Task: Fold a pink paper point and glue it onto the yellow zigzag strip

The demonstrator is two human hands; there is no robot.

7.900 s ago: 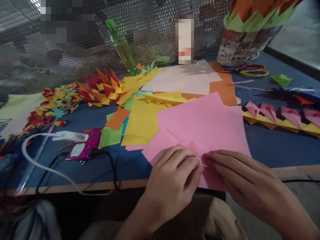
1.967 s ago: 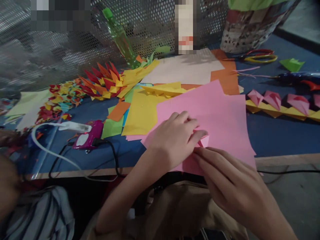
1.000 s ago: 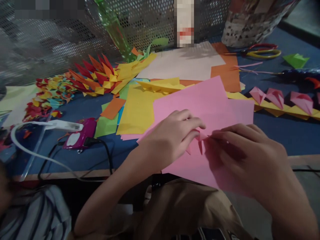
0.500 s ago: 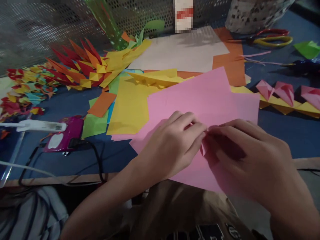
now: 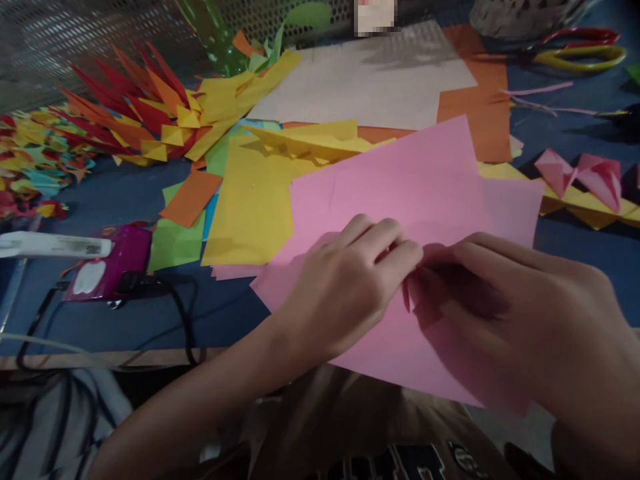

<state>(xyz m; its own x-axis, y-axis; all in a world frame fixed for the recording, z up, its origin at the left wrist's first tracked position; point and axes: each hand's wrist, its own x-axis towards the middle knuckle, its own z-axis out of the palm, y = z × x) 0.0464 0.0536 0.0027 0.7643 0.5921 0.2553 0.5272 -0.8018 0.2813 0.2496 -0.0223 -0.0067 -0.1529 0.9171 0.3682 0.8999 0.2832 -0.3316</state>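
Observation:
Both hands meet over the pink paper sheets [image 5: 390, 180], which overlap at the front of the table. A small folded piece of pink paper [image 5: 411, 295] is pinched between them, mostly hidden by the fingers. My left hand [image 5: 355, 280] is closed on its left side, fingertips pressed together. My right hand [image 5: 510, 300] grips it from the right, thumb and forefinger close to the left fingertips. To the right, pink folded paper shapes [image 5: 599, 179] sit along a yellow zigzag-folded paper strip [image 5: 595, 212].
Yellow paper [image 5: 250, 207], an orange slip [image 5: 191, 198] and a white sheet [image 5: 365, 87] lie around the pink sheets. Scissors [image 5: 580, 59] rest at the back right. A purple box [image 5: 120, 263] with cables stands left, near red and orange folded spikes [image 5: 130, 110].
The view has shifted slightly, so the table things appear a little higher and more spread apart. Both hands keep hold of the folded pink paper, with only a slight finger shift.

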